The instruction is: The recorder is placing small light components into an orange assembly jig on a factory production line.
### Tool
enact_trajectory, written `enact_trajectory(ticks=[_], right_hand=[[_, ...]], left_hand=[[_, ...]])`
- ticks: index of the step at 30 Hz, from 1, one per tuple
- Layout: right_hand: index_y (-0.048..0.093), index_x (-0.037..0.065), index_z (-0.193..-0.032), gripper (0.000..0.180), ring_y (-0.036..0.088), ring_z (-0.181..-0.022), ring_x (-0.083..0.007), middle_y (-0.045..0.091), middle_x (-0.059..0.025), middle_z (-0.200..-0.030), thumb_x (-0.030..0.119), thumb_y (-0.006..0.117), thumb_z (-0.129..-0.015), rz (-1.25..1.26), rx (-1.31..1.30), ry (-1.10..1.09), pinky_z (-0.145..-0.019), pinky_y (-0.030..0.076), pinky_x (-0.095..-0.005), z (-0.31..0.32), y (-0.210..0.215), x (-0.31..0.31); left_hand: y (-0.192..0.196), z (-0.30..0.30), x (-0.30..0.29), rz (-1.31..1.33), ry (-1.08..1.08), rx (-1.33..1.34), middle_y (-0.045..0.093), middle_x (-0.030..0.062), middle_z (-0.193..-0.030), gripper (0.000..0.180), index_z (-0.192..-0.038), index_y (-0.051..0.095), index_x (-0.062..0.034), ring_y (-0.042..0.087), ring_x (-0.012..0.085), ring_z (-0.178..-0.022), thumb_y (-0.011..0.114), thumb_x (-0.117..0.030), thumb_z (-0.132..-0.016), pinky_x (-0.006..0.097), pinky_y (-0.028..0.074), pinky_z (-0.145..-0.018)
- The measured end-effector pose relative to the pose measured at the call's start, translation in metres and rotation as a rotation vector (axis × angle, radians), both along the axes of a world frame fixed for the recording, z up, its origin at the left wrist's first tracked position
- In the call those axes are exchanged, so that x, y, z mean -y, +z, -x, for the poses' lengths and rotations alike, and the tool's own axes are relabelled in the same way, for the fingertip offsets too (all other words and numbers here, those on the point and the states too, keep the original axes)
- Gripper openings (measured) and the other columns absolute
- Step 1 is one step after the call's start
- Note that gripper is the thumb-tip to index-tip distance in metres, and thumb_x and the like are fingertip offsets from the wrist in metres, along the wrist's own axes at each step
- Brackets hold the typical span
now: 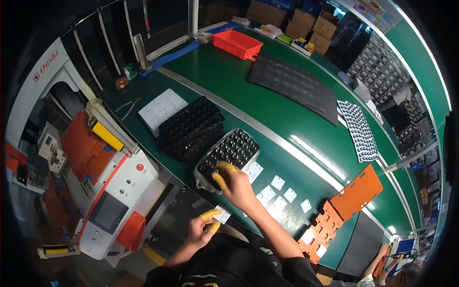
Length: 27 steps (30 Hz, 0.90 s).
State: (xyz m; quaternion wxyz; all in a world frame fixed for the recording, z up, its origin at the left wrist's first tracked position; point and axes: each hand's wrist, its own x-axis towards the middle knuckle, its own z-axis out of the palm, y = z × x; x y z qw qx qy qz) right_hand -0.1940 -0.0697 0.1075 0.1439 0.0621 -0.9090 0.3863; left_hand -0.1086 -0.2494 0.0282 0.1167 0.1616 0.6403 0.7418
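My left hand [200, 230], with yellow covers on its fingertips, pinches a small white square board [222, 215] near the table's front edge. Further up, my right hand [234, 184] reaches over a black tray [229, 149] filled with rows of shiny round parts. Its thumb and forefinger, also in yellow covers, curl together at the tray's near left part; what lies between the tips is too small to make out. Clear plastic wraps round the tray's sides. To the right of my right hand lie several loose white boards [278, 182] on the green table.
Stacked black trays [191, 126] and a white sheet [162, 109] lie to the left. An orange fixture [330, 217] stands right, beyond it a tray of round parts [357, 130]. Black sheets [294, 86] and a red bin [237, 44] lie far. A machine [114, 205] borders the left.
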Motion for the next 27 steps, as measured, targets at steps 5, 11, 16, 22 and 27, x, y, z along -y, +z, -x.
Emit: enact_trajectory(ticks=[5,11,16,22,27], right_hand=[[0.058,-0.003,-0.113,0.031,0.059,-0.091,-0.0143,0.059,-0.0086,-0.104,-0.006,0.067,-0.083,0.611,0.099,0.014,-0.080,0.052,-0.0279,-0.094,0.003,-0.032],[0.055,-0.001,-0.109,0.031,0.058,-0.098,-0.0183,0.053,-0.0106,-0.112,-0.011,0.067,-0.081,1.003,0.000,-0.213,-0.086,0.052,-0.0323,-0.184,-0.002,-0.040],[0.057,-0.003,-0.108,0.033,0.060,-0.100,-0.0187,0.054,-0.0126,-0.112,-0.012,0.069,-0.079,0.852,-0.192,-0.359,-0.090,0.052,-0.0309,-0.211,-0.009,-0.050],[0.055,-0.001,-0.105,0.035,0.060,-0.098,-0.0206,0.054,-0.0132,-0.110,-0.012,0.071,-0.076,0.483,-0.279,-0.532,-0.088,0.051,-0.0325,-0.228,-0.010,-0.055],[0.055,-0.001,-0.103,0.036,0.061,-0.095,-0.0233,0.054,-0.0136,-0.107,-0.012,0.073,-0.074,0.198,-0.356,-0.582,-0.083,0.052,-0.0326,-0.225,-0.006,-0.053]], left_hand=[[0.013,0.010,-0.031,-0.157,0.101,0.065,0.064,0.0123,-0.108,0.024,-0.112,0.059,0.0069,0.065,0.0177,-0.095,0.060,0.008,-0.088,0.029,0.053,-0.084],[0.065,0.007,-0.087,-0.234,-0.169,0.276,0.067,0.0117,-0.105,0.033,-0.125,0.051,0.0070,0.063,0.0129,-0.095,0.058,0.003,-0.092,0.026,0.051,-0.084],[0.073,-0.019,-0.114,-0.163,-0.316,0.228,0.068,0.0105,-0.109,0.028,-0.118,0.059,0.0090,0.062,0.0111,-0.098,0.061,-0.001,-0.092,0.025,0.051,-0.085],[0.083,-0.032,-0.127,-0.022,-0.365,0.054,0.070,0.0139,-0.105,0.026,-0.116,0.062,0.0089,0.065,0.0131,-0.093,0.061,0.000,-0.091,0.027,0.054,-0.080],[0.084,-0.033,-0.127,0.077,-0.373,-0.159,0.069,0.0135,-0.107,0.027,-0.117,0.061,0.0093,0.066,0.0144,-0.094,0.060,0.001,-0.092,0.026,0.054,-0.080]])
